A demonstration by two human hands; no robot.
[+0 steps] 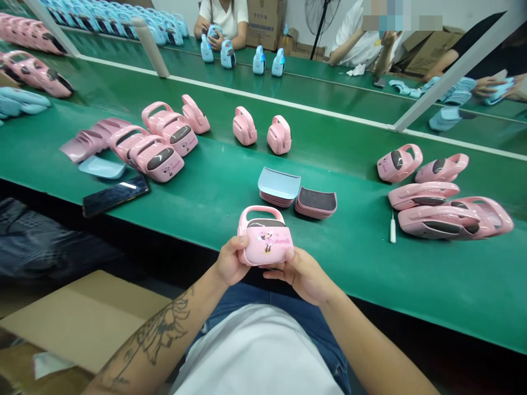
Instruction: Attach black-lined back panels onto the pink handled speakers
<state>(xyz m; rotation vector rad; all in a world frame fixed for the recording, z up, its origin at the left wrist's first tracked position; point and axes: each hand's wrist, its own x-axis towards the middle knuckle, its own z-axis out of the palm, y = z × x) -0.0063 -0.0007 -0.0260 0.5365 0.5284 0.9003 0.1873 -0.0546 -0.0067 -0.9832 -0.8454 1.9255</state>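
Note:
Over the front edge of the green table, both my hands hold a pink plastic case (265,247) with a top handle, a dark window and a cartoon mouse print. My left hand (234,262) grips its left end, thumb on the front. On the lower right corner, my right hand (302,271) has its thumb on the front and its fingers underneath. Just beyond the case are a stack of curved panels with a light-blue one (280,183) on top and a second stack of pink panels (316,203) with a dark top face. The back of the held case is hidden.
Pink cases (154,156) and a phone (116,196) lie at the left. More pink cases (448,214) and a white-handled screwdriver (392,227) lie at the right. Beyond the white divider rail (255,96), co-workers handle blue cases (227,55) and parts. An open cardboard box (88,312) stands below left.

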